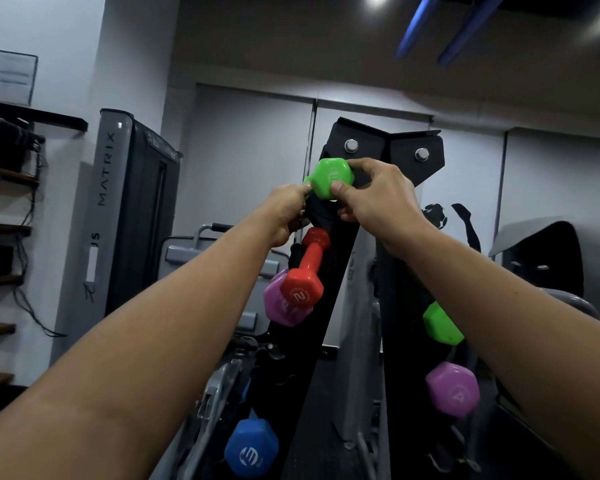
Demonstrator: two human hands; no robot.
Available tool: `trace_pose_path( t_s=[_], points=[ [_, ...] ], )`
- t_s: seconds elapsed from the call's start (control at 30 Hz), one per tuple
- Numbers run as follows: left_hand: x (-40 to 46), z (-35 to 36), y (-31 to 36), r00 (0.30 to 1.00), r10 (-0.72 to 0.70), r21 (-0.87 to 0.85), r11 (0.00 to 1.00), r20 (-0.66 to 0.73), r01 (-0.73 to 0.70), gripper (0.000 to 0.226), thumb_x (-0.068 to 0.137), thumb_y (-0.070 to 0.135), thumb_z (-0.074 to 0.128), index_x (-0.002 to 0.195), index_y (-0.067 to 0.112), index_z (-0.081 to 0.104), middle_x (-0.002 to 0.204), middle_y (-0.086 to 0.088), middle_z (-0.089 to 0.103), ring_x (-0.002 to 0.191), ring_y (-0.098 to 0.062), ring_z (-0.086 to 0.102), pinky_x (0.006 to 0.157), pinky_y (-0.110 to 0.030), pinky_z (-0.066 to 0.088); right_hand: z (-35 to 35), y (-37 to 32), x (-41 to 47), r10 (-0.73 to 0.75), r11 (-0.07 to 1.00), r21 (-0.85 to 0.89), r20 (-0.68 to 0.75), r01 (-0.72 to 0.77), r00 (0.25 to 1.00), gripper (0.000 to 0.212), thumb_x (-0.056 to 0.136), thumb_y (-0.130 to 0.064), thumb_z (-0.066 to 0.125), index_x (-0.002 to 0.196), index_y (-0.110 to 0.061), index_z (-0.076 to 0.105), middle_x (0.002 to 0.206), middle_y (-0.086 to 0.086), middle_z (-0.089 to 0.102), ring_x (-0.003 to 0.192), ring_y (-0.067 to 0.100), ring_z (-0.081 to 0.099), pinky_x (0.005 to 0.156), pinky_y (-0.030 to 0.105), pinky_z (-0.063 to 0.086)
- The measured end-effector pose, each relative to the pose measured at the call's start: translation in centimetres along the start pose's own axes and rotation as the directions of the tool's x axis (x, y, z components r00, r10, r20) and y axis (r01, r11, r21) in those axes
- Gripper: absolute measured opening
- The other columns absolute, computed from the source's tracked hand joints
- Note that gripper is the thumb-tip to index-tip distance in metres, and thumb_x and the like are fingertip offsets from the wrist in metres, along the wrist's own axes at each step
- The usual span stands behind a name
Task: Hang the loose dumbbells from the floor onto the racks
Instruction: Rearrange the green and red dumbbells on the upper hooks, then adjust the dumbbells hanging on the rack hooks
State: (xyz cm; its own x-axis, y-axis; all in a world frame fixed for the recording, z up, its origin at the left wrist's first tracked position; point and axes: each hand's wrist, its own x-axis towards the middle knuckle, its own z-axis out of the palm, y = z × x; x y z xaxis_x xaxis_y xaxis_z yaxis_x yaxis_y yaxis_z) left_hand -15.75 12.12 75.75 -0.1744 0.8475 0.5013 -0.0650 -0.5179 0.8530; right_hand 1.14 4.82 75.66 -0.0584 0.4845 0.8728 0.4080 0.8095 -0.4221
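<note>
A green dumbbell is held up at the top of the black A-frame rack. My right hand pinches its near hexagonal head between thumb and fingers. My left hand is curled at the dumbbell's left side, where the handle is hidden behind it. Lower on the rack's left side hang a red dumbbell, a purple dumbbell and a blue dumbbell. On the right side hang a second green dumbbell and a second purple dumbbell.
A grey Matrix weight machine stands left of the rack. Dark shelves with cables line the far left wall. Another grey machine sits at the right. White walls lie behind.
</note>
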Motion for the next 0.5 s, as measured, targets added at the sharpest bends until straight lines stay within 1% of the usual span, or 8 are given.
trace_pose_path(
  t_s=[0.07,0.17,0.27,0.3,0.37,0.4,0.43,0.5],
  points=[
    [-0.1,-0.3,0.2,1.000,-0.005,0.070,0.998,-0.009,0.005,0.018,0.104,0.029,0.054,0.109,0.016,0.065,0.085,-0.003,0.060,0.065,-0.012,0.053,0.067,-0.026,0.048,-0.1,0.1,-0.2,0.007,1.000,0.003,0.028,-0.007,1.000,0.044,0.091,-0.030,0.078,0.132,-0.025,0.066,0.092,0.003,0.076,0.058,0.014,0.075,0.067,0.031,0.065],
    [-0.1,-1.5,-0.3,0.998,0.038,0.246,0.969,-0.044,-0.027,0.021,0.105,0.040,0.052,0.106,0.021,0.061,0.089,-0.004,0.054,0.073,-0.015,0.049,0.066,-0.026,0.043,-0.7,0.1,-1.2,0.056,0.995,0.077,0.019,-0.057,0.998,0.051,0.091,-0.034,0.076,0.135,-0.019,0.056,0.088,0.004,0.075,0.062,0.016,0.076,0.068,0.036,0.065],
    [-1.2,-3.7,-2.9,1.000,-0.021,0.331,0.943,0.001,0.020,0.022,0.106,0.040,0.050,0.097,0.022,0.058,0.090,-0.003,0.052,0.071,-0.014,0.047,0.063,-0.026,0.040,-0.7,1.7,-4.9,0.160,0.964,0.209,0.036,-0.164,0.986,0.026,0.092,-0.027,0.074,0.113,-0.022,0.059,0.088,0.010,0.074,0.065,0.021,0.077,0.069,0.042,0.065],
    [-1.8,-4.5,-4.2,0.997,-0.068,0.358,0.932,0.026,0.054,0.021,0.108,0.036,0.049,0.096,0.021,0.059,0.090,-0.002,0.054,0.071,-0.013,0.048,0.062,-0.026,0.041,-0.2,2.8,-6.9,0.203,0.954,0.210,0.062,-0.212,0.977,0.020,0.090,-0.024,0.074,0.106,-0.024,0.061,0.089,0.011,0.073,0.065,0.023,0.076,0.070,0.046,0.065],
    [-3.4,-5.9,-6.7,0.984,-0.155,0.396,0.912,0.084,0.110,0.025,0.108,0.026,0.047,0.088,0.020,0.060,0.082,-0.001,0.055,0.064,-0.011,0.048,0.053,-0.021,0.040,1.3,5.4,-11.0,0.254,0.957,0.112,0.132,-0.269,0.958,0.018,0.083,-0.024,0.077,0.097,-0.028,0.066,0.084,0.005,0.073,0.067,0.022,0.074,0.073,0.048,0.064],
    [-4.0,-6.3,-7.7,0.975,-0.192,0.418,0.899,0.108,0.130,0.025,0.106,0.021,0.048,0.086,0.018,0.063,0.078,-0.001,0.057,0.062,-0.011,0.050,0.052,-0.021,0.041,2.1,6.2,-12.9,0.260,0.961,0.053,0.169,-0.273,0.951,0.019,0.082,-0.027,0.079,0.098,-0.029,0.068,0.082,0.001,0.073,0.068,0.018,0.074,0.073,0.044,0.063],
    [-4.5,-6.7,-8.4,0.966,-0.222,0.432,0.890,0.134,0.145,0.023,0.103,0.019,0.051,0.091,0.012,0.069,0.078,-0.003,0.062,0.066,-0.014,0.056,0.055,-0.023,0.045,2.7,6.5,-14.4,0.256,0.964,0.013,0.196,-0.264,0.946,0.021,0.083,-0.030,0.081,0.101,-0.030,0.070,0.082,-0.002,0.073,0.069,0.012,0.073,0.071,0.036,0.061],
    [-5.3,-7.2,-9.1,0.950,-0.252,0.410,0.898,0.184,0.159,0.026,0.100,0.019,0.055,0.111,0.004,0.072,0.089,-0.009,0.071,0.080,-0.021,0.065,0.066,-0.029,0.052,3.7,6.2,-16.2,0.234,0.971,0.002,0.216,-0.240,0.948,0.029,0.084,-0.037,0.082,0.110,-0.035,0.069,0.081,-0.007,0.073,0.070,0.003,0.070,0.064,0.019,0.055]
  ],
)
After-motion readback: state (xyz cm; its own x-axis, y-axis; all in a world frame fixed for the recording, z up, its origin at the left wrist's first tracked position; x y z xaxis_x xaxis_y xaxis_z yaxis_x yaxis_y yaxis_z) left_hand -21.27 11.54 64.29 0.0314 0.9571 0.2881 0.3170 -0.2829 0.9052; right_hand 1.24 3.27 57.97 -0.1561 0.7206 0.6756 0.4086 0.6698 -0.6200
